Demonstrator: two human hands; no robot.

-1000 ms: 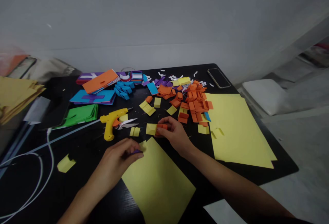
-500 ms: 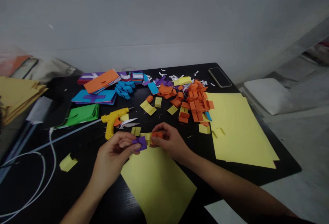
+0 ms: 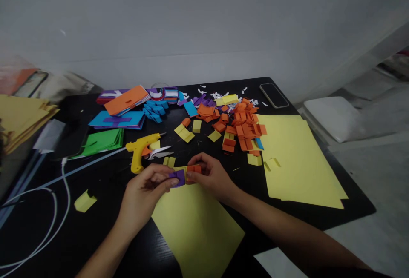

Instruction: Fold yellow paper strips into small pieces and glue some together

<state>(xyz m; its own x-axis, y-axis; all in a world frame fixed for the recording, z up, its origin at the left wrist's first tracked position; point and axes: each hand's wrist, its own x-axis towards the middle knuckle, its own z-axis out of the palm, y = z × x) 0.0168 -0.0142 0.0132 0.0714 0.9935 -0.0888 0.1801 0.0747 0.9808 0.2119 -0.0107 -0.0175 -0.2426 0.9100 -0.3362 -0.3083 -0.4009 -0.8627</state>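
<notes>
Purple folded-paper piece (image 3: pixel 179 178), pinched by left hand (image 3: pixel 143 187), seems under alignment with orange folded-paper piece (image 3: pixel 194 168), pinched by right hand (image 3: pixel 211 178); next needs even edges.

1. The left hand (image 3: pixel 145 190) is bare, with slim fingers; its thumbnail (image 3: pixel 174 181) shows, too small to judge in detail.
2. The right hand (image 3: pixel 212 178) is likewise bare and slim-fingered.
3. The left forearm (image 3: pixel 107 239) is uncovered as far as the lower edge of the view.
4. The right forearm (image 3: pixel 277 222) is slender and uncovered along most of its length.
5. A dark, seemingly black sleeve (image 3: pixel 348 273) shows at the bottom right; its fabric is too dim to tell.
</notes>
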